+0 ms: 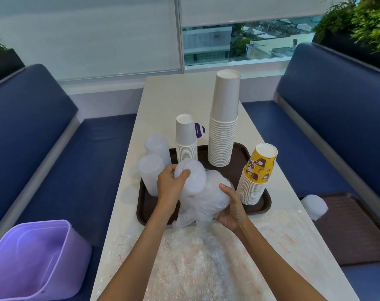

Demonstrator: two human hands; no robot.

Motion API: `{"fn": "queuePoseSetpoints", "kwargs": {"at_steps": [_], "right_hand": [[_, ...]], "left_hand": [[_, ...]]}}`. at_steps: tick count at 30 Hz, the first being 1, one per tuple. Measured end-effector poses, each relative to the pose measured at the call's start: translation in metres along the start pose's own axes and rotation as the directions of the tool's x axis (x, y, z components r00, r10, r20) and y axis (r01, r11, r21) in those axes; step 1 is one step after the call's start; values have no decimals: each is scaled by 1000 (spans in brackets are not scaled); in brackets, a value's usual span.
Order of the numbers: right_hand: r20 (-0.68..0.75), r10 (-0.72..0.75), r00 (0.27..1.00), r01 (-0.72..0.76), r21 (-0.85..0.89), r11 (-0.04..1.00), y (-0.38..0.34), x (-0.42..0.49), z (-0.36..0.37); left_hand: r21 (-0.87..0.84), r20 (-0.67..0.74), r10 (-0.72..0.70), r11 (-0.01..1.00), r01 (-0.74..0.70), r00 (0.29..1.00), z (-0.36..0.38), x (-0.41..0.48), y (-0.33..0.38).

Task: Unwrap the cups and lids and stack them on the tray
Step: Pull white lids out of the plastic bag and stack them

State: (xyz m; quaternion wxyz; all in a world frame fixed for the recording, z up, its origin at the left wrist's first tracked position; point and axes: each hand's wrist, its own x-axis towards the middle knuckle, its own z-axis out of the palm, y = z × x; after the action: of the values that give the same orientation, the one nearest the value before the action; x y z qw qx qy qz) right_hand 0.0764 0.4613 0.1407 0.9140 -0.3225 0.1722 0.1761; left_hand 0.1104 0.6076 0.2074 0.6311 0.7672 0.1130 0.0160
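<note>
The lid stack (192, 177) is half out of its thin plastic bag (204, 205), just above the near part of the brown tray (239, 168). It lies tilted, with its bare end up and to the left and its wrapped end down and to the right. The left hand (170, 185) curls round the bare end. The right hand (231, 208) grips the bag end. I think the lids must slide out toward the left, where the left hand is nearer.

Three cup stacks stand on the tray: a short white cup stack (185, 140), a tall white cup stack (223, 127) and a yellow cup stack (257, 177). Two bare lid stacks (151, 174) stand at its left side. One more wrapped pack (315, 206) lies on a second tray (347, 231) on the seat.
</note>
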Motion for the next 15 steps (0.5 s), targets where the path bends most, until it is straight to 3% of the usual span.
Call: {"fn": "queuePoseSetpoints", "kwargs": {"at_steps": [5,9,15], "right_hand": [[34,21,999,-23,58,998,0,-2,1],[47,20,999,-24,87,996,0,-5,0],[30,25,999,-27,93,995,-2,-15,-12]], "left_hand": [[-280,31,-204,938,204,979,-5,-1,-4],[-576,159,-314,741,346,936,-9,-2,-4],[-692,282,-332,580,430,900,-14,5,4]]}}
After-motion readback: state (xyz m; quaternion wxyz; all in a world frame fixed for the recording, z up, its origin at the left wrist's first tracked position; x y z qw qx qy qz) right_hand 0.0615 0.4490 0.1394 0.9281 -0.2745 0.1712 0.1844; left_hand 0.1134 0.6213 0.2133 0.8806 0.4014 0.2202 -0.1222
